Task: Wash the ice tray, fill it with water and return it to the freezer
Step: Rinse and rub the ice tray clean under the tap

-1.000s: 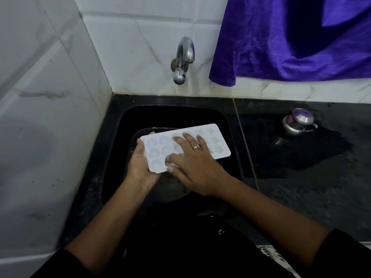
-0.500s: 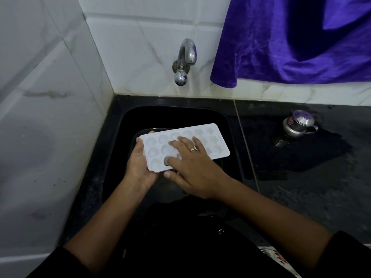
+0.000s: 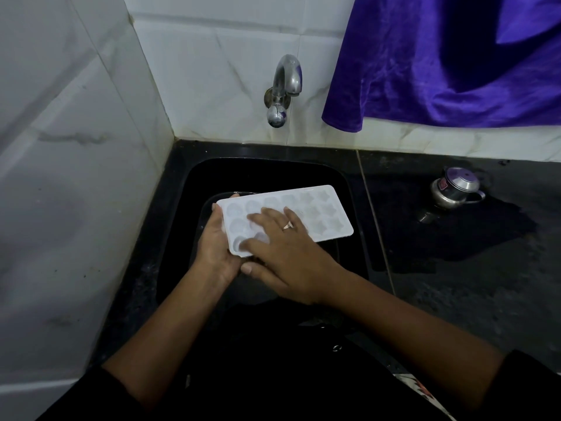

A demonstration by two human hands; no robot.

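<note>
A white ice tray point(image 3: 321, 217) with round and star-shaped cells is held level over the black sink point(image 3: 349, 189). My left hand point(image 3: 214, 241) grips its left short end from below and the side. My right hand point(image 3: 285, 247), with a ring on one finger, lies flat on top of the tray's left half, its fingers spread across the round cells and its thumb under the near edge. The right half of the tray is bare. A chrome tap point(image 3: 283, 86) juts from the wall above the sink, and no water runs from it.
A small steel lidded pot point(image 3: 455, 191) stands on the wet black counter point(image 3: 485, 268) to the right. A purple cloth point(image 3: 449, 62) hangs over the white tiled wall at upper right. A white tiled wall point(image 3: 69, 177) closes off the left side.
My right hand has slid leftward over the tray, from its middle toward the round cells at the left end. The left hand and tray have hardly moved.
</note>
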